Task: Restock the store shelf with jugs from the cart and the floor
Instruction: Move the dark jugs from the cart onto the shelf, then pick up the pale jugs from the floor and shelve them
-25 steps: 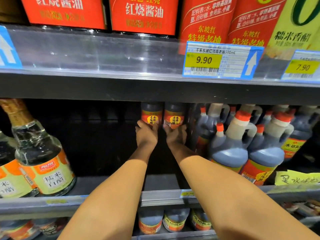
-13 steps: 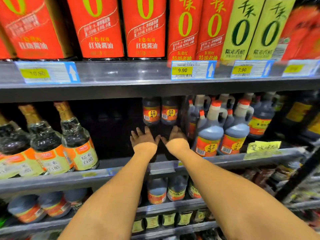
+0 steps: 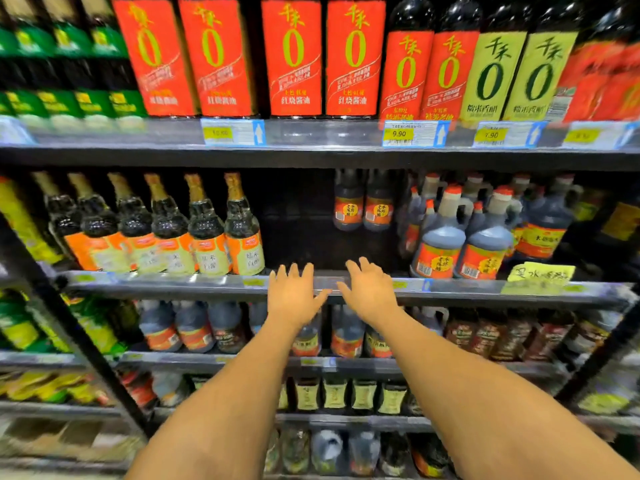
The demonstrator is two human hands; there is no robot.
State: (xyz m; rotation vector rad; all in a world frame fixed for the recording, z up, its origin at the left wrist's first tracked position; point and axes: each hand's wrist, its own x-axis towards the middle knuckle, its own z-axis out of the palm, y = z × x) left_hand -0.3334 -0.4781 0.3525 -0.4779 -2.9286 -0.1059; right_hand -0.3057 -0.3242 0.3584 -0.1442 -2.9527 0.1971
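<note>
Both hands, left (image 3: 294, 299) and right (image 3: 370, 294), hover empty with fingers spread at the shelf (image 3: 194, 284) lip, while two jugs (image 3: 363, 206) sit deep behind it, leaving front room for more.

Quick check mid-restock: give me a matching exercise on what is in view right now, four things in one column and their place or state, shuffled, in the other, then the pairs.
Things
1. two dark jugs
2. gold-necked bottles
3. yellow handwritten note
4. left hand and right hand

Place or state
A. lined up at the left of the middle shelf
B. open and empty, fingers spread, at the shelf's front edge
C. stuck on the shelf edge at the right
D. set far back in the dark gap of the middle shelf

Pairs: 1-D, 2-A, 3-C, 4-B
</note>
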